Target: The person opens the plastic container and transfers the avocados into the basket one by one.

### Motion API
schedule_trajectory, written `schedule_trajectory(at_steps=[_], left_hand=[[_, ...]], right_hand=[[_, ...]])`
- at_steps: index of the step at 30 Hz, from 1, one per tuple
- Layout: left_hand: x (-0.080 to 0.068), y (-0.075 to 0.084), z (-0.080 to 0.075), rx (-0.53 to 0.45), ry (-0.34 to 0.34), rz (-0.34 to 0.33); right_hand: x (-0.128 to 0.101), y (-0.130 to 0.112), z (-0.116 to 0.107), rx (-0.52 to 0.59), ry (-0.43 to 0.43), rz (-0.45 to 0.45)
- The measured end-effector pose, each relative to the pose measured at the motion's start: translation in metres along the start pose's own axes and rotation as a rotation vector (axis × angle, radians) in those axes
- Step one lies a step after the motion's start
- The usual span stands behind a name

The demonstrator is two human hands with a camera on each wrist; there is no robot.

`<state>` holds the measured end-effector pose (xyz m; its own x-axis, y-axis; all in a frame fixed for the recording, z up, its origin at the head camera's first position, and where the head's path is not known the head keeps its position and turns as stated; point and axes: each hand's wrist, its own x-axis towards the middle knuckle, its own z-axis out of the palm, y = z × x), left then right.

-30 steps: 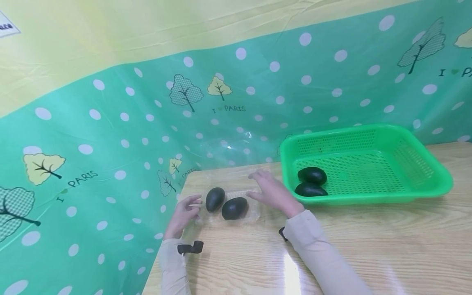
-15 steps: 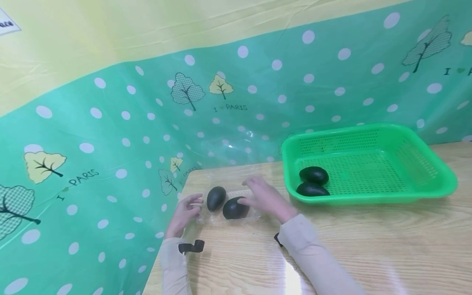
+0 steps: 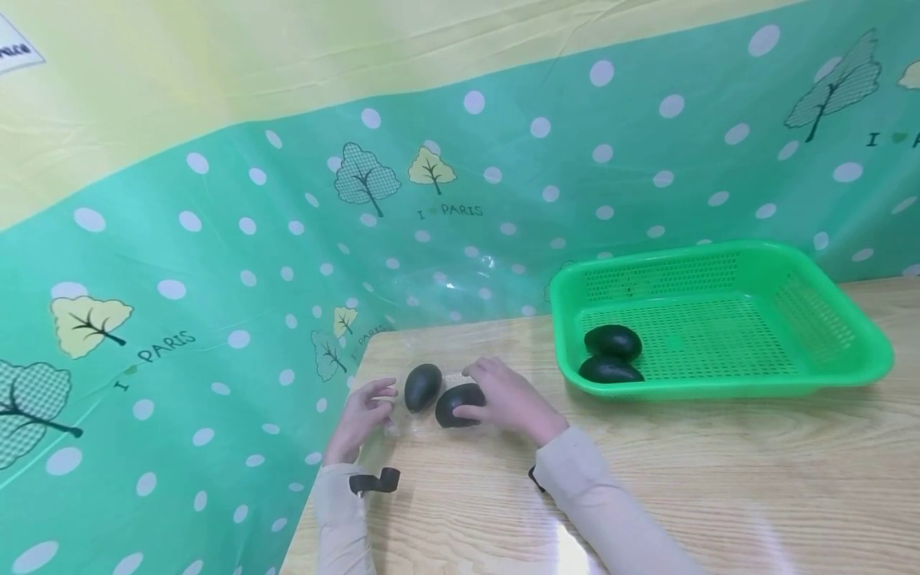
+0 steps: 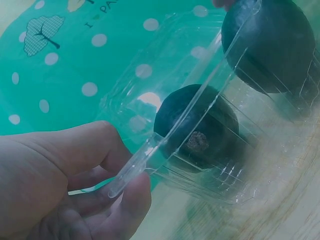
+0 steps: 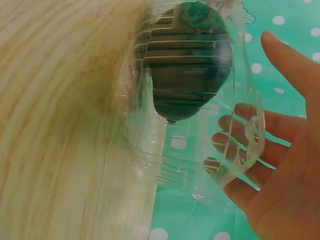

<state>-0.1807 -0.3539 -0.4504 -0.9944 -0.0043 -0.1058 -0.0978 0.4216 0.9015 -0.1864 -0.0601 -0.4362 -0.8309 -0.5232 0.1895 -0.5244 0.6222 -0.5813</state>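
Note:
Two dark avocados lie in a clear plastic clamshell box (image 4: 220, 189) on the table: one avocado (image 3: 422, 386) on the left, another avocado (image 3: 449, 406) on the right. At the box's left end my left hand (image 3: 364, 421) pinches its rim tab between thumb and fingers, as the left wrist view shows. My right hand (image 3: 512, 402) reaches over the right end with thumb and fingers spread. Its thumb overlaps the right avocado in the head view. In the right wrist view the fingers show through the box's clear plastic, and the thumb stands apart from the avocado.
A green perforated basket (image 3: 726, 390) stands to the right, holding an avocado (image 3: 613, 341) and a second avocado (image 3: 608, 370) at its left end. The box's raised clear lid (image 3: 449, 285) leans toward the dotted green cloth (image 3: 237, 200) behind the wooden table (image 3: 460, 503).
My right hand has moved left and down, from beside the box's right end to over the right avocado. My left hand stays at the box's left rim.

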Motion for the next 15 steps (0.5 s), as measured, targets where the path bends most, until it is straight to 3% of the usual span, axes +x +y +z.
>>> schedule_trajectory(at_steps=[15], left_hand=[[0.001,-0.003,0.001,0.017,0.016,0.005]], right_hand=[[0.0,-0.003,0.012,-0.045,-0.011,-0.027]])
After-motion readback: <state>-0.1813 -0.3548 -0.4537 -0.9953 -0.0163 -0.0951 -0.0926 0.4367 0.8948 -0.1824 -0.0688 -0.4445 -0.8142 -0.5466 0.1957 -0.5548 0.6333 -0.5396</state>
